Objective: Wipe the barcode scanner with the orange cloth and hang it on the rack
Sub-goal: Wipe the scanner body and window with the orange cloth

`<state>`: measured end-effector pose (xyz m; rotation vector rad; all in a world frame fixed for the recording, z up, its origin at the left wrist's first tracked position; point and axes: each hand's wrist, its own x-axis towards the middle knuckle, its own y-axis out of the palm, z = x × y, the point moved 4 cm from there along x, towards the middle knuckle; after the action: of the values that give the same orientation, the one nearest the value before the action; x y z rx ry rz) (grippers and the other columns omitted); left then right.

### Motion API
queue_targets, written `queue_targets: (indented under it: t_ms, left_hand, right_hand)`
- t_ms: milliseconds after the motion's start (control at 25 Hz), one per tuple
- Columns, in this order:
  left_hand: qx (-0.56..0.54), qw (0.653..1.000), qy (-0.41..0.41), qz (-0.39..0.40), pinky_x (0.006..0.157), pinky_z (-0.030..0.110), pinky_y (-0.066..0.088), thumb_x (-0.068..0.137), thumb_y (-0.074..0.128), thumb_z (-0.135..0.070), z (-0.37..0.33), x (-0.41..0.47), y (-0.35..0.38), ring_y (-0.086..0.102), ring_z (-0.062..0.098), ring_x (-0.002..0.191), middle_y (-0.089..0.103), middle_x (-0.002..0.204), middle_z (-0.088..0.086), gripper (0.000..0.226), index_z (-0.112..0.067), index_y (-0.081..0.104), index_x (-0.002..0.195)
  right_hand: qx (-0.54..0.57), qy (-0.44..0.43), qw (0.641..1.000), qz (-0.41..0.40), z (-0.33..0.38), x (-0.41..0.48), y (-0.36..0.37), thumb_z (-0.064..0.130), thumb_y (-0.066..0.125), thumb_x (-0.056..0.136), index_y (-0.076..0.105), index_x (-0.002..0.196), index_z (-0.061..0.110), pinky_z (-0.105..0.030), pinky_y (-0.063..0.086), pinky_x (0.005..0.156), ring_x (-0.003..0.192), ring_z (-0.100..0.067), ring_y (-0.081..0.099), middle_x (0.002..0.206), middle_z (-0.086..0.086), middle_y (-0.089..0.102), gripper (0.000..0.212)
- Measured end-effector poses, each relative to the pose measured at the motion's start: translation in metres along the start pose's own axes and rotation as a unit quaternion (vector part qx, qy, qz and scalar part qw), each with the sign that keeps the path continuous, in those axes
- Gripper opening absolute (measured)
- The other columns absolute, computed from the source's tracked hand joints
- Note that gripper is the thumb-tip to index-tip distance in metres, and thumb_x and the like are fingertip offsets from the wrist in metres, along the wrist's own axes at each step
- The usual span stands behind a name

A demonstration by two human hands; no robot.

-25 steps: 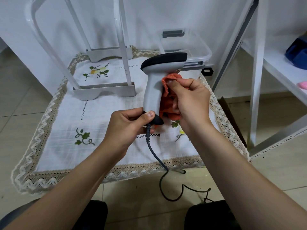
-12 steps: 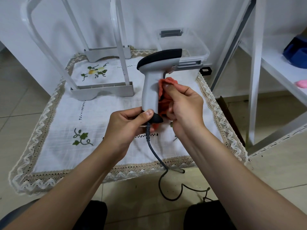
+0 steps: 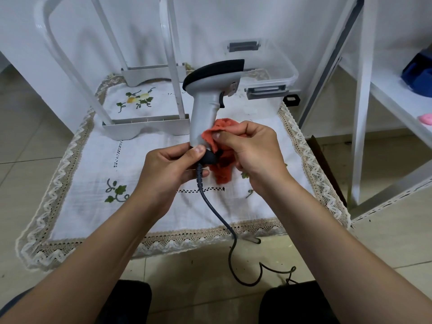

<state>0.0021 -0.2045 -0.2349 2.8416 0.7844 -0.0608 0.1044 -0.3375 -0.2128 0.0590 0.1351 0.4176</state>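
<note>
I hold a grey barcode scanner [image 3: 207, 99] with a black top upright above the table. My left hand [image 3: 167, 170] grips the black base of its handle, where a dark cable [image 3: 224, 226] leaves and trails to the floor. In my right hand [image 3: 252, 150] is the bunched orange cloth [image 3: 222, 146], pressed against the lower right side of the handle. The white rack [image 3: 145, 123] stands behind the scanner at the back left of the table, with tall bent tubes rising from two flat feet.
A white embroidered tablecloth [image 3: 93, 183] with a lace edge covers the low table. A clear plastic box [image 3: 271, 66] sits at the back right. White shelving [image 3: 378, 90] stands to the right, holding a blue object [image 3: 418, 73] and a pink one [image 3: 425, 118]. Tiled floor lies around.
My right hand with the orange cloth has slid down the scanner's handle from just under the head to the bottom. The left hand has kept its grip on the base.
</note>
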Motion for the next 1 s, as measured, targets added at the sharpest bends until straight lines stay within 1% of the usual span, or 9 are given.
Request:
queue_targets:
  t_ms: [120, 280, 400, 480, 560, 640, 720, 800, 1000]
  left_hand:
    - [-0.034, 0.999, -0.006, -0.015, 0.071, 0.026, 0.060, 0.081, 0.070, -0.020, 0.002, 0.002, -0.001, 0.076, 0.022, 0.085, 0.080, 0.091, 0.011, 0.020, -0.009, 0.079, 0.095]
    - [-0.049, 0.997, -0.033, -0.042, 0.067, 0.021, 0.060, 0.096, 0.062, -0.010, 0.002, 0.005, -0.003, 0.076, 0.015, 0.078, 0.080, 0.085, 0.004, 0.015, -0.006, 0.076, 0.095]
    - [-0.086, 0.994, -0.045, -0.047, 0.065, 0.020, 0.059, 0.097, 0.060, -0.009, -0.002, 0.005, -0.002, 0.074, 0.013, 0.073, 0.079, 0.079, 0.003, 0.018, -0.005, 0.075, 0.089]
    - [-0.112, 0.991, -0.057, -0.040, 0.060, 0.018, 0.055, 0.098, 0.059, -0.011, -0.003, 0.007, -0.001, 0.071, 0.017, 0.074, 0.076, 0.081, 0.006, 0.018, -0.004, 0.073, 0.088]
    - [-0.136, 0.988, -0.067, -0.012, 0.055, 0.018, 0.048, 0.098, 0.058, -0.013, -0.003, 0.008, 0.001, 0.066, 0.020, 0.080, 0.071, 0.088, 0.012, 0.018, -0.003, 0.071, 0.090]
    - [-0.174, 0.980, -0.092, 0.024, 0.051, 0.018, 0.043, 0.094, 0.059, -0.017, -0.001, 0.008, 0.005, 0.062, 0.021, 0.085, 0.069, 0.090, 0.014, 0.019, -0.003, 0.071, 0.091]
    - [-0.218, 0.964, -0.137, 0.070, 0.049, 0.017, 0.041, 0.089, 0.060, -0.022, 0.002, 0.005, 0.012, 0.059, 0.020, 0.089, 0.067, 0.095, 0.012, 0.025, -0.002, 0.070, 0.100]
    - [-0.260, 0.940, -0.186, 0.115, 0.047, 0.016, 0.040, 0.090, 0.058, -0.024, 0.004, 0.000, 0.020, 0.061, 0.017, 0.085, 0.067, 0.096, 0.011, 0.031, -0.001, 0.069, 0.109]
    - [-0.330, 0.882, -0.264, 0.209, 0.049, 0.017, 0.041, 0.091, 0.060, -0.023, 0.009, -0.007, 0.033, 0.069, 0.018, 0.081, 0.070, 0.099, 0.010, 0.030, -0.001, 0.075, 0.106]
  right_hand:
    - [-0.028, -0.014, 0.999, 0.033, 0.001, -0.003, 0.002, -0.002, 0.081, 0.082, 0.068, 0.071, 0.009, -0.013, 0.038, 0.036, 0.039, 0.001, 0.057, 0.056, 0.012, 0.068, 0.021]
    - [-0.058, -0.027, 0.995, 0.072, -0.004, -0.003, 0.005, -0.004, 0.082, 0.080, 0.069, 0.069, 0.009, -0.031, 0.059, 0.050, 0.061, -0.011, 0.072, 0.080, 0.006, 0.079, 0.021]
    - [-0.018, -0.021, 0.994, 0.109, 0.002, -0.006, 0.002, -0.014, 0.074, 0.084, 0.063, 0.071, 0.003, -0.013, 0.044, 0.037, 0.040, 0.001, 0.059, 0.056, 0.014, 0.070, 0.024]
    - [0.016, -0.013, 0.992, 0.124, 0.009, -0.005, -0.001, -0.017, 0.069, 0.087, 0.059, 0.074, 0.003, -0.011, 0.037, 0.033, 0.033, 0.002, 0.052, 0.049, 0.013, 0.064, 0.025]
    - [0.019, -0.033, 0.995, 0.087, 0.014, 0.004, -0.008, -0.010, 0.068, 0.088, 0.063, 0.074, 0.014, -0.015, 0.041, 0.041, 0.044, -0.004, 0.057, 0.058, 0.008, 0.065, 0.028]
    - [0.028, -0.045, 0.998, 0.035, 0.013, 0.014, -0.016, -0.001, 0.063, 0.088, 0.067, 0.069, 0.024, -0.027, 0.047, 0.061, 0.067, -0.018, 0.062, 0.071, 0.001, 0.067, 0.032]
    - [0.087, -0.021, 0.996, 0.012, 0.010, 0.018, -0.021, -0.001, 0.057, 0.093, 0.066, 0.067, 0.024, -0.037, 0.044, 0.071, 0.076, -0.022, 0.060, 0.073, 0.000, 0.067, 0.037]
    - [0.148, -0.009, 0.989, 0.023, 0.007, 0.017, -0.020, -0.001, 0.054, 0.098, 0.065, 0.074, 0.020, -0.035, 0.045, 0.068, 0.070, -0.019, 0.059, 0.070, 0.000, 0.066, 0.034]
    - [0.213, -0.044, 0.975, 0.036, 0.007, 0.011, -0.013, -0.010, 0.056, 0.095, 0.058, 0.089, 0.012, -0.021, 0.047, 0.050, 0.047, -0.004, 0.056, 0.061, 0.003, 0.063, 0.023]
